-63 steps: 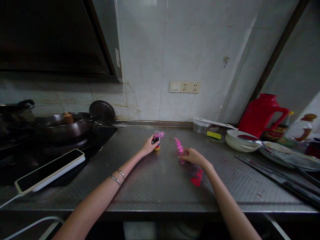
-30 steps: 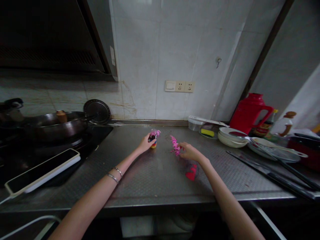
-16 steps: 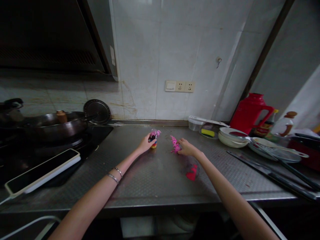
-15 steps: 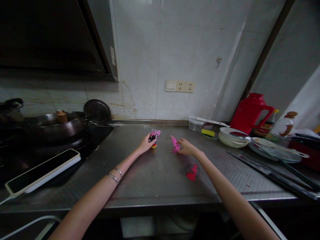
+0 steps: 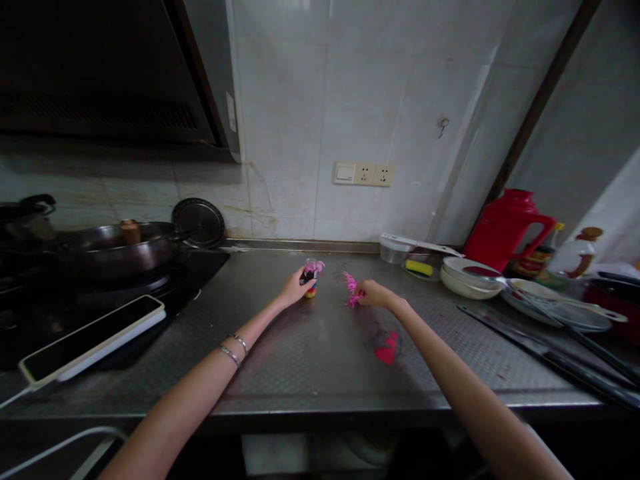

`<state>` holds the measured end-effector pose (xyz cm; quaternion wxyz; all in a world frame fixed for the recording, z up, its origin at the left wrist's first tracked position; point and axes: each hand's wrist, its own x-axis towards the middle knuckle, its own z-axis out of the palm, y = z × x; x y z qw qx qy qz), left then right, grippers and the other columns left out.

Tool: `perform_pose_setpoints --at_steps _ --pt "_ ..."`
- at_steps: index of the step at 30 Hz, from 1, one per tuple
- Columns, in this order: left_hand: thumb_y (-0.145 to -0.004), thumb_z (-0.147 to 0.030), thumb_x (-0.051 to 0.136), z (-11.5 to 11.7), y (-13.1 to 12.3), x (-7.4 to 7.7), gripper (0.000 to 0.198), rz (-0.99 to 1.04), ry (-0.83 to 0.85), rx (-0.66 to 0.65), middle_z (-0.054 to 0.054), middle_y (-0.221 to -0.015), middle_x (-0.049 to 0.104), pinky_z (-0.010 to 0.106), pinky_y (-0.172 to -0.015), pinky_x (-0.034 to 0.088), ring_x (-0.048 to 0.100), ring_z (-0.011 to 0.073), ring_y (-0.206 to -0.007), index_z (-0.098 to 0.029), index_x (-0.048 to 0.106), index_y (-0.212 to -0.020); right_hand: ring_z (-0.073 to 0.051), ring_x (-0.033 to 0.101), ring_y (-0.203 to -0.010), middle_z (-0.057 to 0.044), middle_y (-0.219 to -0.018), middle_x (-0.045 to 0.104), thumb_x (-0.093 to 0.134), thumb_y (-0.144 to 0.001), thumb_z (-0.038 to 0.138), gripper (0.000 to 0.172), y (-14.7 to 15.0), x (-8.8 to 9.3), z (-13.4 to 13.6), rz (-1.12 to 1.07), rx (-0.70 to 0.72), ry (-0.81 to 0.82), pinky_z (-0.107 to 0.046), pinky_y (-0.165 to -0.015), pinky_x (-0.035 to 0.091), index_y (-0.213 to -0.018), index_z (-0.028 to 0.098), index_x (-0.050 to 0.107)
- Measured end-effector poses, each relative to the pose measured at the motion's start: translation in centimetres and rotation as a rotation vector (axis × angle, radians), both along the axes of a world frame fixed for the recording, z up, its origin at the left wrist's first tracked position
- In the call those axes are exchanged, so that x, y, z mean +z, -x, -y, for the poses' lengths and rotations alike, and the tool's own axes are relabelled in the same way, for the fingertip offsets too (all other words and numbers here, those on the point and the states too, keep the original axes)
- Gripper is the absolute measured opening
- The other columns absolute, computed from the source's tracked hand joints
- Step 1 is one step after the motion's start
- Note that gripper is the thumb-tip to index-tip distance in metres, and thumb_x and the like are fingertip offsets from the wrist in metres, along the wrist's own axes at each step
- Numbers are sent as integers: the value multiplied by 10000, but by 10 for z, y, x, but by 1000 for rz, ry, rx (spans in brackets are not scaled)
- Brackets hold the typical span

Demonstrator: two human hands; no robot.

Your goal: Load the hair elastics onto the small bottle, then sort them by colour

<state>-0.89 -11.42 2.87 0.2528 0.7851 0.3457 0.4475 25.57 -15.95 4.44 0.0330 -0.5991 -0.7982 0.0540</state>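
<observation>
My left hand is wrapped round a small clear bottle standing upright on the metal counter. Its bottom shows yellow, red and blue bands, and pink shreds stick out at the top. To the right, my right hand has its fingers pinched at a small heap of bright pink shreds on the counter; the fingertips are partly hidden. Nearer to me, below the right hand, lies a see-through bag with a red patch.
On the left, a phone-like device lies by the stove, where a steel pan stands. At right are a yellow sponge, stacked bowls, a red thermos jug and long black utensils. A wall socket sits behind.
The view has shifted slightly, moving most things a little to the right. My right fingers have closed in on the pink shreds. My left hand keeps its hold on the bottle.
</observation>
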Motion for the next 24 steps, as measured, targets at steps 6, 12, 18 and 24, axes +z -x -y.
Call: perform_pose_setpoints --at_steps 6,12,18,24 --pt "-745 -313 566 -3 0 -2 393 -6 0 6 102 -980 622 306 -769 461 589 179 -830 -109 522 -1077 -148 573 -766 -75 -862 652 525 -695 152 188 1 -6 3 1 -1 -70 -190 -643 370 -815 157 670" --pt "-745 -326 568 -3 0 -3 413 1 0 0 94 -964 625 308 -778 456 589 176 -825 -114 516 -1095 -142 555 -782 -102 -976 593 541 -701 188 187 -5 -6 6 -135 -3 -140 -194 -700 398 -825 134 670" --pt "-746 -325 564 1 1 1 391 -5 5 7 90 -941 625 289 -733 464 587 171 -791 -108 527 -1069 -163 567 -815 -84 -887 643 561 -666 169 209 -12 5 2 -249 21 -162 -203 -726 409 -834 121 677" --pt "-746 -315 560 -1 0 -1 382 -7 -23 15 83 -935 626 293 -741 460 584 175 -801 -111 533 -1067 -137 564 -627 -17 -657 648 517 -677 204 214 -11 24 -7 -295 37 -123 -199 -571 399 -777 106 678"
